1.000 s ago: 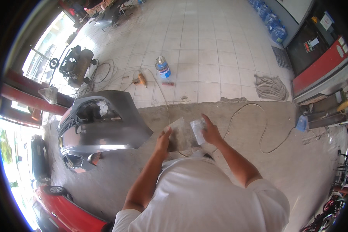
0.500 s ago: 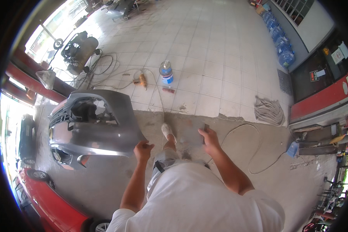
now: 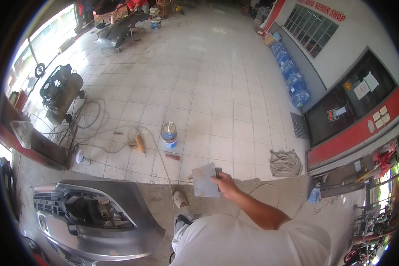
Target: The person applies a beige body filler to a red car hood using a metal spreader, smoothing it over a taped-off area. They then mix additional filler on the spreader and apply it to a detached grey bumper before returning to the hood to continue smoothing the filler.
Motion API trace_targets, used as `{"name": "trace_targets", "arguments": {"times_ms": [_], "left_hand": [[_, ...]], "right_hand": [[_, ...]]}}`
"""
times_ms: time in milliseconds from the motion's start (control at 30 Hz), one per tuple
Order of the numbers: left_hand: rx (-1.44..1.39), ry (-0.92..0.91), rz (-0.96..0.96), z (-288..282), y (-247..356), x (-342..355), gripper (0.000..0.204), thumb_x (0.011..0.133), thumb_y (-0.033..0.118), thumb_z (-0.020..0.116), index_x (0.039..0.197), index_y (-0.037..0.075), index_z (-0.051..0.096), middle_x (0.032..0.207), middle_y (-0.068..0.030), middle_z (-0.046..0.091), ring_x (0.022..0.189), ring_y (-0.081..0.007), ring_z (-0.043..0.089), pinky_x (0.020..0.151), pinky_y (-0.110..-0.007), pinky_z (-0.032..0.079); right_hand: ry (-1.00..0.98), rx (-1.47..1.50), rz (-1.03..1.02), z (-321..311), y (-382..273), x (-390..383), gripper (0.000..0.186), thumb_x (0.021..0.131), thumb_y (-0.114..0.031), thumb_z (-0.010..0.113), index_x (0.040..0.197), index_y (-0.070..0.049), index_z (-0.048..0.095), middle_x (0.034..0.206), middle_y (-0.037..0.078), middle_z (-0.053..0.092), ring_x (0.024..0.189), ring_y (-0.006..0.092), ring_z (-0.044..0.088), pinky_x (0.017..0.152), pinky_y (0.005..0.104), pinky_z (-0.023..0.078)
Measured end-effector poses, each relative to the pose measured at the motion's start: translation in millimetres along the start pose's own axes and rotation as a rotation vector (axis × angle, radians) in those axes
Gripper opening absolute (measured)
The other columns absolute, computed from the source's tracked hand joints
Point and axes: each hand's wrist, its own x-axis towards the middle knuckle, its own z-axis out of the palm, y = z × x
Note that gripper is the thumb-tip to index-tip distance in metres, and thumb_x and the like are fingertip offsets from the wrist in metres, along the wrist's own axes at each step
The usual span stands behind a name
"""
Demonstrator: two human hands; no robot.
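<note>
The right hand (image 3: pixel 228 186) pinches the right edge of a flat, square grey sheet (image 3: pixel 204 181) between its fingers; held in the air, the sheet overlaps in view the broken edge of the white tiled floor (image 3: pixel 226 97); open room parts it from the curved dark grey car bumper (image 3: pixel 139 215) at left; ahead, tiles run far past a blue-and-white cylindrical tin (image 3: pixel 169 136); the left hand's fingers, out of view, I cannot tell.
</note>
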Motion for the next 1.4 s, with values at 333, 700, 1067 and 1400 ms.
{"name": "trace_targets", "arguments": {"times_ms": [333,700,1067,1400], "left_hand": [[-0.21,0.55,0.359,-192,244,47,0.042,0.092,0.036,0.076,0.081,-0.004,0.073,0.062,-0.0051,0.064,0.054,-0.0179,0.062,0.051,-0.032,0.048],[-0.948,-0.316,0.377,-70,486,204,0.061,0.102,0.053,0.057,0.133,0.0,0.056,0.11,-0.0196,0.072,0.088,-0.0328,0.075,0.075,-0.045,0.061],[-1.784,-0.014,0.548,20,557,404,0.059,0.107,0.052,0.042,0.144,0.006,0.047,0.141,-0.0134,0.06,0.132,-0.0346,0.056,0.106,-0.052,0.046],[-1.709,0.494,0.524,-33,522,656,0.035,0.102,0.024,0.063,0.128,0.0,0.059,0.117,-0.011,0.069,0.105,-0.0233,0.069,0.096,-0.039,0.056]], "right_hand": [[-0.045,-0.344,-0.15,56,-72,120,0.032,0.095,-0.029,0.073,0.084,0.001,0.068,0.07,-0.001,0.06,0.067,0.0076,0.049,0.06,0.0287,0.041],[-0.362,-0.373,0.016,62,-91,335,0.039,0.103,-0.036,0.064,0.091,0.001,0.072,0.069,-0.009,0.05,0.063,0.0042,0.038,0.055,0.0272,0.032],[-0.607,-0.477,-0.003,70,-50,640,0.069,0.098,-0.005,0.061,0.157,-0.007,0.027,0.134,0.016,0.06,0.117,0.0247,0.061,0.099,0.0345,0.05],[-1.017,-1.135,-1.173,123,103,801,0.064,0.077,-0.03,0.086,0.135,-0.015,0.064,0.14,0.014,0.05,0.132,0.0366,0.044,0.107,0.0502,0.038]]}}
